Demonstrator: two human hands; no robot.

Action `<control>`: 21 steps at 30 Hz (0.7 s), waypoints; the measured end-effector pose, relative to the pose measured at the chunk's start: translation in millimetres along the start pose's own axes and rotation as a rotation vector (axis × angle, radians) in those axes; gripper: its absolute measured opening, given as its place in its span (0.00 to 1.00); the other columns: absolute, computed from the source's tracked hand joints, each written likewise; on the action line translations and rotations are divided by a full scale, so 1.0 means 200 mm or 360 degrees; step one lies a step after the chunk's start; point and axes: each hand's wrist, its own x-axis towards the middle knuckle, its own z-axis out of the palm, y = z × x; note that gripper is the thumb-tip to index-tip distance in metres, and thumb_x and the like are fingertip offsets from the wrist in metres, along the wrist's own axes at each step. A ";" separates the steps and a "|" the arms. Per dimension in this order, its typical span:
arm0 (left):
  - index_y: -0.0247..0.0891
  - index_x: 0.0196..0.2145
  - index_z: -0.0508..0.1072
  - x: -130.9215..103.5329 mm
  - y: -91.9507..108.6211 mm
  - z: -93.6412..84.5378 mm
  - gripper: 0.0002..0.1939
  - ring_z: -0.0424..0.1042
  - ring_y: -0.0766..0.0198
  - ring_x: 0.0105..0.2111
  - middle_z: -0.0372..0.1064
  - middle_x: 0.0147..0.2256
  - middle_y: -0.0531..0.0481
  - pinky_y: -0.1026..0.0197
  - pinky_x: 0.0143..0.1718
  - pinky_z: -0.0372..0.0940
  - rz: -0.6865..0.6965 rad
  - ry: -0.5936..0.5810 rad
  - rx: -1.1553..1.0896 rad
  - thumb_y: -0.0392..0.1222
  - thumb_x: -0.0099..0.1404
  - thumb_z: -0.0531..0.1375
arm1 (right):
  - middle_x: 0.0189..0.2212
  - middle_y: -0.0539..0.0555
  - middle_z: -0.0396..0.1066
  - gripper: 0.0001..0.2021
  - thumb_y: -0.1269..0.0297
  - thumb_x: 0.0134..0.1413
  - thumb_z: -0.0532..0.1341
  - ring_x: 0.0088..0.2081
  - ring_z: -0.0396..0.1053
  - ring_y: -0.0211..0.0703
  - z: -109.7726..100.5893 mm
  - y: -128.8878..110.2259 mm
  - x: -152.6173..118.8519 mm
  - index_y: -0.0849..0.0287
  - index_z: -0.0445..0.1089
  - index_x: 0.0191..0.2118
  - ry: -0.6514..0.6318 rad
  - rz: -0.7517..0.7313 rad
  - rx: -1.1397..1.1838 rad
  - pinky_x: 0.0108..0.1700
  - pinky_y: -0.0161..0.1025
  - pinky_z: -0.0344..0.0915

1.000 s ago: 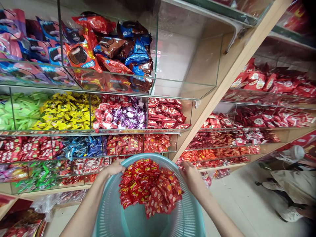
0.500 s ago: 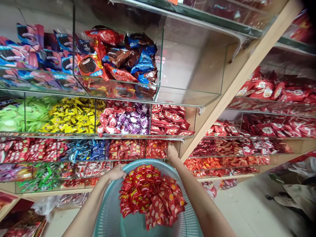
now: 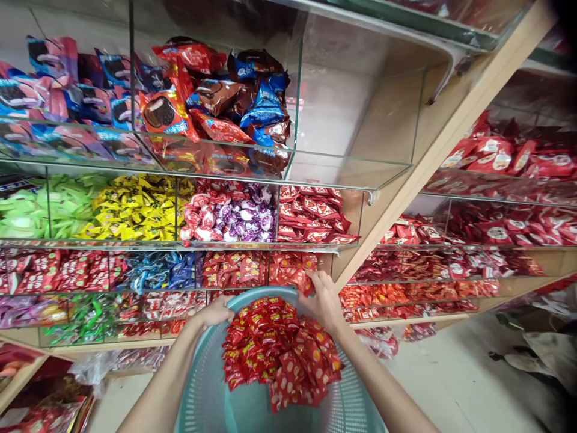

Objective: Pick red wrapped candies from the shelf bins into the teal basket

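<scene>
A teal plastic basket [image 3: 202, 373] is tilted towards me below the shelves. My left hand [image 3: 220, 311] is closed on its far left rim. Inside lie small red candy packets with yellow lettering [image 3: 255, 343] and red candy packets with pale round spots [image 3: 306, 367]. At the far right rim is my right hand [image 3: 323, 299], its fingers bent round red candy packets [image 3: 306, 285] that show between thumb and fingertips. Just beyond it, a glass bin holds similar red candy packets [image 3: 286, 264]; how many are in the hand is hidden.
Glass-fronted shelves [image 3: 216, 169] hold yellow-wrapped candies [image 3: 135, 207], purple-wrapped candies [image 3: 246, 213] and cookie packs [image 3: 166, 114]. A wooden upright [image 3: 392, 210] stands right of my right hand. Bags [image 3: 550, 355] lie on the floor at the far right.
My right hand has drawn back from the glass bin to the basket's far rim, with red packets now between its fingers. My left hand keeps its hold on the rim.
</scene>
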 end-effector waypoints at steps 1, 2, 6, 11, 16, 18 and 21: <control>0.36 0.21 0.61 0.00 0.00 0.00 0.09 0.51 0.72 0.17 0.52 0.16 0.60 0.70 0.17 0.49 -0.0002 0.0001 0.0001 0.31 0.35 0.50 | 0.39 0.56 0.61 0.21 0.61 0.45 0.57 0.42 0.58 0.47 -0.03 -0.05 -0.06 0.58 0.60 0.47 0.0016 0.0016 0.0093 0.45 0.43 0.55; 0.36 0.21 0.61 0.00 0.00 0.00 0.09 0.52 0.72 0.17 0.52 0.16 0.60 0.70 0.17 0.49 -0.0007 0.0003 0.0000 0.31 0.35 0.50 | 0.39 0.55 0.61 0.20 0.61 0.45 0.58 0.41 0.58 0.47 -0.06 -0.09 -0.11 0.58 0.61 0.46 0.0011 0.0057 0.0224 0.44 0.43 0.55; 0.35 0.25 0.64 -0.01 0.00 0.01 0.12 0.54 0.71 0.16 0.55 0.16 0.59 0.69 0.16 0.50 -0.0057 0.0006 -0.0025 0.31 0.36 0.52 | 0.37 0.53 0.63 0.15 0.61 0.48 0.56 0.39 0.62 0.42 -0.10 -0.21 -0.27 0.58 0.62 0.43 -0.0129 0.0295 0.1080 0.41 0.38 0.60; 0.35 0.25 0.64 0.00 0.00 0.01 0.12 0.55 0.70 0.16 0.56 0.17 0.59 0.68 0.16 0.50 -0.0052 -0.0007 -0.0036 0.32 0.37 0.52 | 0.35 0.51 0.65 0.15 0.63 0.45 0.60 0.36 0.64 0.40 -0.09 -0.29 -0.36 0.58 0.59 0.40 -0.0168 0.0630 0.1756 0.39 0.37 0.62; 0.35 0.23 0.62 0.02 -0.03 0.00 0.10 0.55 0.70 0.17 0.56 0.17 0.58 0.69 0.17 0.51 -0.0015 0.0010 -0.0004 0.31 0.36 0.52 | 0.40 0.52 0.64 0.18 0.64 0.42 0.63 0.37 0.65 0.41 -0.11 -0.34 -0.39 0.56 0.59 0.41 -0.0402 0.0939 0.2303 0.37 0.38 0.64; 0.35 0.23 0.63 0.02 -0.03 0.00 0.11 0.56 0.70 0.17 0.56 0.17 0.58 0.69 0.17 0.51 -0.0012 0.0010 0.0005 0.32 0.37 0.52 | 0.42 0.52 0.64 0.18 0.64 0.42 0.63 0.37 0.65 0.40 -0.11 -0.35 -0.40 0.56 0.60 0.42 -0.0461 0.1034 0.2386 0.34 0.35 0.65; 0.35 0.24 0.63 0.02 -0.04 0.00 0.12 0.56 0.70 0.17 0.56 0.17 0.59 0.69 0.17 0.52 -0.0016 0.0003 0.0017 0.31 0.37 0.51 | 0.39 0.52 0.65 0.13 0.60 0.47 0.60 0.34 0.65 0.37 -0.10 -0.34 -0.40 0.57 0.62 0.40 -0.0441 0.1138 0.2464 0.29 0.32 0.64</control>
